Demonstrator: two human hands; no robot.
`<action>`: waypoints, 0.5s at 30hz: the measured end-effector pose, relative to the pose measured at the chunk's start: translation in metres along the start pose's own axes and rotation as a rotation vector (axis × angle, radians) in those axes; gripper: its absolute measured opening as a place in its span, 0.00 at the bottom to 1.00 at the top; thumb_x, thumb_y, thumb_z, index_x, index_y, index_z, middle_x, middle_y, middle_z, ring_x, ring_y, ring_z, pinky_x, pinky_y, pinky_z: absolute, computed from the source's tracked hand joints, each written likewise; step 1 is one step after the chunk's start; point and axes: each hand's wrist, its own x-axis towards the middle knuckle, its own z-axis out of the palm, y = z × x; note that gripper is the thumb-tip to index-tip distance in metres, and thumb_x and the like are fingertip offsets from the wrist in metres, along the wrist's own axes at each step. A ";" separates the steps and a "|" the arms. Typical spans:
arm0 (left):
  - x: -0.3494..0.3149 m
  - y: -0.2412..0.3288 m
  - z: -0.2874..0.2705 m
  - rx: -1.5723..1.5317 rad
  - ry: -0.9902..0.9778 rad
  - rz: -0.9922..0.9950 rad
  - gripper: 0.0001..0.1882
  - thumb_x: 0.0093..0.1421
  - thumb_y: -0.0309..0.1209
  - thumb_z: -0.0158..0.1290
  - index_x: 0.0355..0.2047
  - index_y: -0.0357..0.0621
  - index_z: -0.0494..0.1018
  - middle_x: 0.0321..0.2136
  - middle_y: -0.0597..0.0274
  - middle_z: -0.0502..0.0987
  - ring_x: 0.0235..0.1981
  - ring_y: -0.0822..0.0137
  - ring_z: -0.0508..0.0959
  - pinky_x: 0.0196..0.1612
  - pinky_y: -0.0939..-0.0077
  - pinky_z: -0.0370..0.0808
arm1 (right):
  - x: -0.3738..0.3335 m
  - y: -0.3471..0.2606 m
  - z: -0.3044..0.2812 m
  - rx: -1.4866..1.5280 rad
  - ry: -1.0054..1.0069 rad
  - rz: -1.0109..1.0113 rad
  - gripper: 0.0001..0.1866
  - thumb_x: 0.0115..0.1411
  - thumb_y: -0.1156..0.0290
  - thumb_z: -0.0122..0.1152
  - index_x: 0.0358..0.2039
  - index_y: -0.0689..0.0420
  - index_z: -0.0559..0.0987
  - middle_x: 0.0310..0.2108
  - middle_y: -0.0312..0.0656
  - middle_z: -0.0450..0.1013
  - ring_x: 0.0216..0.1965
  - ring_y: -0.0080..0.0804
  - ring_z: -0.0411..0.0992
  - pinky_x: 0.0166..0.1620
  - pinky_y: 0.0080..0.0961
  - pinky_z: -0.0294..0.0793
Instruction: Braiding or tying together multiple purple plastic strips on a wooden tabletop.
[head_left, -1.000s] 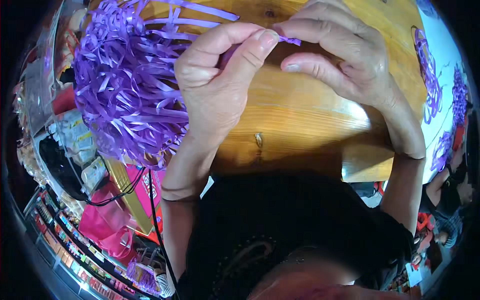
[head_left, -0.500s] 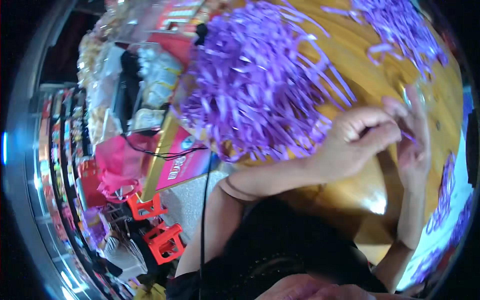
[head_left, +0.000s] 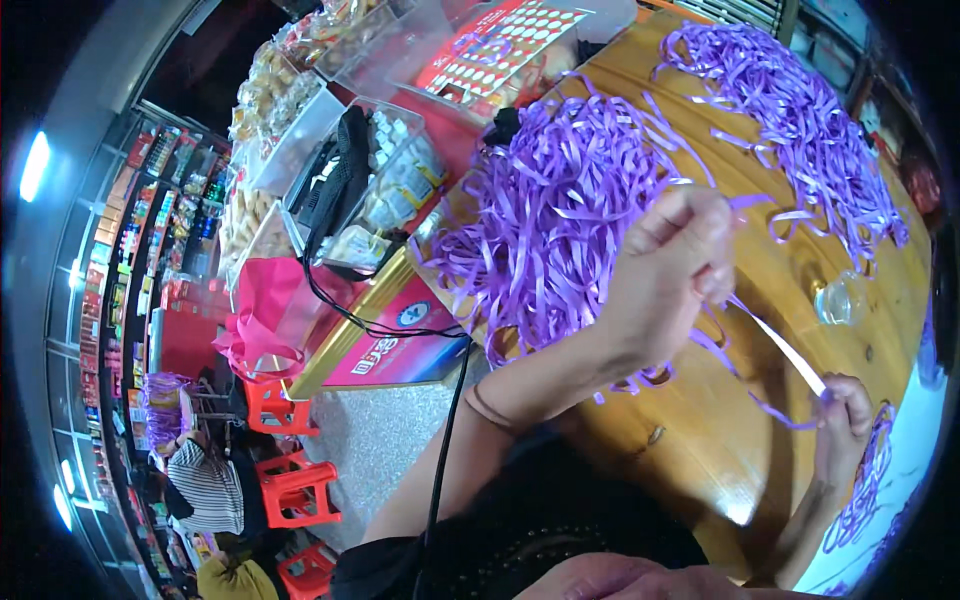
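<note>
One flat, glossy purple ribbon point(head_left: 785, 350) slants away from the tangled purple-ribbon heap point(head_left: 555, 200), between the nearer, curled left hand point(head_left: 680, 265), hold unclear, and the right hand point(head_left: 845, 420) pinching it.

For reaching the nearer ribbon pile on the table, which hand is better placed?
Probably the left hand: it is close beside the pile. The right hand is farther away and holds a ribbon. Whether the left also holds ribbon is unclear.
</note>
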 end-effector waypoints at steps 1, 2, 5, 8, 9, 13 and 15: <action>0.002 0.004 -0.004 0.021 0.015 0.007 0.07 0.61 0.32 0.47 0.26 0.49 0.64 0.15 0.72 0.58 0.16 0.78 0.58 0.20 0.82 0.57 | -0.003 -0.002 -0.010 -0.008 0.014 -0.005 0.05 0.54 0.76 0.56 0.32 0.62 0.75 0.26 0.36 0.68 0.27 0.21 0.63 0.30 0.17 0.61; 0.003 0.007 -0.012 0.012 0.004 -0.001 0.07 0.61 0.32 0.47 0.26 0.49 0.64 0.15 0.72 0.58 0.16 0.78 0.58 0.20 0.82 0.57 | -0.005 -0.004 -0.020 -0.040 0.032 -0.061 0.05 0.54 0.77 0.55 0.33 0.62 0.75 0.26 0.36 0.67 0.28 0.21 0.63 0.31 0.16 0.61; 0.007 0.013 -0.044 0.317 0.119 0.289 0.03 0.60 0.27 0.47 0.33 0.42 0.70 0.18 0.70 0.68 0.18 0.78 0.66 0.23 0.84 0.64 | -0.011 0.000 -0.033 -0.138 0.051 -0.084 0.07 0.56 0.78 0.52 0.35 0.62 0.74 0.27 0.34 0.66 0.29 0.20 0.61 0.33 0.16 0.59; 0.007 0.022 -0.062 0.617 0.182 0.440 0.10 0.57 0.25 0.51 0.40 0.37 0.68 0.28 0.60 0.71 0.30 0.69 0.72 0.35 0.77 0.70 | -0.012 -0.001 -0.012 -0.265 0.005 -0.073 0.08 0.57 0.78 0.51 0.37 0.62 0.74 0.27 0.33 0.66 0.29 0.20 0.61 0.34 0.16 0.59; 0.009 0.018 -0.064 1.103 0.278 0.664 0.17 0.54 0.24 0.52 0.45 0.35 0.65 0.35 0.54 0.69 0.38 0.62 0.70 0.43 0.71 0.67 | -0.009 -0.004 0.004 -0.334 -0.036 -0.088 0.08 0.56 0.79 0.52 0.36 0.63 0.75 0.27 0.34 0.66 0.29 0.21 0.61 0.33 0.16 0.59; 0.001 -0.019 -0.047 1.528 -0.053 0.772 0.29 0.52 0.23 0.53 0.53 0.31 0.57 0.48 0.47 0.64 0.51 0.53 0.63 0.56 0.63 0.58 | 0.010 -0.003 0.047 -0.740 -0.220 -0.385 0.11 0.54 0.81 0.53 0.39 0.63 0.76 0.32 0.44 0.70 0.35 0.36 0.68 0.37 0.25 0.66; -0.014 -0.045 -0.038 1.353 -0.175 0.571 0.26 0.54 0.25 0.53 0.52 0.32 0.59 0.48 0.51 0.66 0.50 0.60 0.66 0.55 0.67 0.60 | 0.016 -0.010 0.063 -0.863 -0.269 -0.497 0.18 0.52 0.82 0.55 0.45 0.58 0.74 0.32 0.46 0.70 0.33 0.41 0.68 0.37 0.29 0.69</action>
